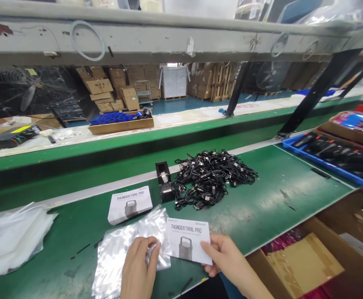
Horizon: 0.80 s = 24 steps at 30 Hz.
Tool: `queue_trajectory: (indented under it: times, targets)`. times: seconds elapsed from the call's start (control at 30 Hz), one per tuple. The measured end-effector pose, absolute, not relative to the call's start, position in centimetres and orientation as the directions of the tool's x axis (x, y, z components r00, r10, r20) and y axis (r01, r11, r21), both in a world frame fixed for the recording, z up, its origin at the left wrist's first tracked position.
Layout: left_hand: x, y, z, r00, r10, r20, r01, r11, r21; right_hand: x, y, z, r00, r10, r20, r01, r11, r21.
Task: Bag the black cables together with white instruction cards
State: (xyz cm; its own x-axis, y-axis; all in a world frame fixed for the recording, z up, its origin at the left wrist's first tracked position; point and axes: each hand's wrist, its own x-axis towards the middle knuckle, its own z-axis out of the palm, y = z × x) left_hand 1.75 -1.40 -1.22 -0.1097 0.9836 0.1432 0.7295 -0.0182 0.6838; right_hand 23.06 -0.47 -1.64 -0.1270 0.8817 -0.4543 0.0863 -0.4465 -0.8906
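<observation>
Two hands were over one green desk (256, 224). The right hand (223, 255) grasped one printed leaflet (189, 232) between thumb and fingers, at the right edge of one pile of clear bags (111, 255), whose number could not be told. The left hand (139, 261) lay on that pile with bent fingers; whether it pinched a bag, I could not tell. Beyond them were one stack of matching leaflets (122, 207), one black holder (167, 193) and one heap of black cables (214, 174), too tangled to count
</observation>
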Motion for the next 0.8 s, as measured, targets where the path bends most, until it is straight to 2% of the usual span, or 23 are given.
queue_trajectory:
  times: [0.17, 0.3, 0.5, 0.7, 0.8]
  targets:
    - [1.7, -1.6, -1.7, -0.080, 0.978, 0.191, 0.759, -0.065, 0.648, 23.1, -0.7, -1.2, -0.139, 0.864, -0.485, 0.075, -0.479, -0.875]
    - [1.7, -1.7, -1.9, -0.046, 0.973, 0.224, 0.763, -0.110, 0.637, 22.5, -0.1, -1.0, -0.115, 0.894, -0.432, 0.082, -0.425, -0.902]
    - [1.5, -1.7, -1.9, -0.014, 0.977, 0.211, 0.761, -0.126, 0.637, 23.3, 0.8, -0.7, -0.328, 0.804, -0.496, 0.273, -0.422, -0.865]
    - [1.5, -1.2, -1.7, 0.035, 0.982, 0.185, 0.857, -0.125, 0.501, 22.6, 2.5, 0.0, -0.413, 0.809, -0.419, 0.319, -0.302, -0.898]
    - [1.5, -0.8, -1.3, 0.050, 0.979, 0.197, 0.896, -0.131, 0.424, 22.6, 2.9, 0.6, -0.520, 0.741, -0.425, 0.305, -0.304, -0.903]
